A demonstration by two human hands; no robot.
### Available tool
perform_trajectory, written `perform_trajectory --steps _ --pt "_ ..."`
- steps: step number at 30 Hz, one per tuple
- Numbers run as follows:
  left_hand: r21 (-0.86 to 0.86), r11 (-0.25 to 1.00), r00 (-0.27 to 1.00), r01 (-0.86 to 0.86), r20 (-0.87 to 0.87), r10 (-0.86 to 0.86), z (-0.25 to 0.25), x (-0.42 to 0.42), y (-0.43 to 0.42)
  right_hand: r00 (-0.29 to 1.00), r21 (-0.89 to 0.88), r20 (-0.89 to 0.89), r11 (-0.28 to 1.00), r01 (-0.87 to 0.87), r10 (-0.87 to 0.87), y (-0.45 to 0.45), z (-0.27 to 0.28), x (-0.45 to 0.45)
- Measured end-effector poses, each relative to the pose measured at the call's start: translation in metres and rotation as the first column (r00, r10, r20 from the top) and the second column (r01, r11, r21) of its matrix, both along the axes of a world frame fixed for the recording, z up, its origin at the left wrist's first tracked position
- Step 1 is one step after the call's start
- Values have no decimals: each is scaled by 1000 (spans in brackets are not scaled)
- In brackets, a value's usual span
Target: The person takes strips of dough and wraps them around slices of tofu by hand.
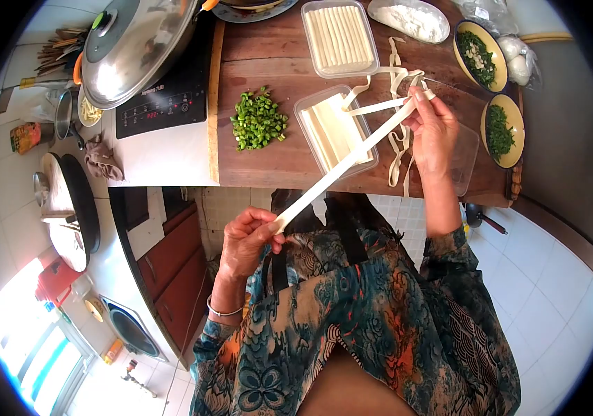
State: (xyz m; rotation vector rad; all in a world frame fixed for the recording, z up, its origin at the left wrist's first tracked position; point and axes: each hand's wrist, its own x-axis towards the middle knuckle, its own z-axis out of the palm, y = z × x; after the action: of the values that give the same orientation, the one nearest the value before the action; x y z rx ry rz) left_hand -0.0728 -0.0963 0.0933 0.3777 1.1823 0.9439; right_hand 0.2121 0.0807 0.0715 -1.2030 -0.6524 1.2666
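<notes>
Pale dough ropes (339,38) line a clear, rectangular plastic box (308,41), with flat cream dough sheets (331,132) in a second clear plastic box (309,142) nearer the person; two round, yellow-lined bowls (516,139) hold chopped greens (500,133). A bright green chopped heap (260,119) sits on the brown wooden tabletop (262,166). A long, pale dough strip (334,173), crossing above the second box, is pinched between left hand (248,239) and right hand (434,128), fingertips closed.
</notes>
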Motion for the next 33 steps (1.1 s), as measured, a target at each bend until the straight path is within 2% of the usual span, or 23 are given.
perform_trajectory --steps 7,16,25,28,33 --pt "12 999 999 -43 -25 43 2 -1 0 997 8 31 998 66 -66 7 2 13" --pt "39 999 977 28 -213 -19 7 -4 -1 993 -15 60 995 103 -102 11 2 26" --pt "19 999 983 33 -180 -29 11 -7 -1 990 -7 68 993 121 -120 13 2 41" --pt "9 1000 992 -13 -126 14 11 -5 0 990 -21 64 991 130 -129 14 4 43" --pt "-6 1000 985 23 -168 -24 11 -2 6 993 -30 62 994 101 -99 12 7 39"
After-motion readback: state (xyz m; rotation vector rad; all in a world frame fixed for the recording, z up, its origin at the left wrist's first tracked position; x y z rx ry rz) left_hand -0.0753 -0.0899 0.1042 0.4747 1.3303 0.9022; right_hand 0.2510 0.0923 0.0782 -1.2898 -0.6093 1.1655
